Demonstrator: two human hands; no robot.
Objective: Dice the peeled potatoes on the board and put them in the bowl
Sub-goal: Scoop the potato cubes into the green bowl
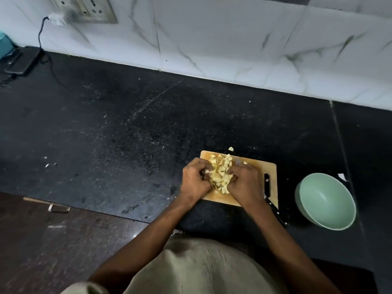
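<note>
One pile of diced potato (220,175) is cupped on one wooden board (254,166) by two hands, left hand (195,181) and right hand (244,183), fingers curled around it. One stray piece (231,148) lies beyond the board. One green bowl (326,201) sits right; one knife (273,205) lies between.

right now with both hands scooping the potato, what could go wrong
The bowl sits off the board, so cubes from the potato pile may drop on the counter on the way; one piece already lies there. The knife lies by the right hand, its handle past the board's edge, easy to knock.
</note>
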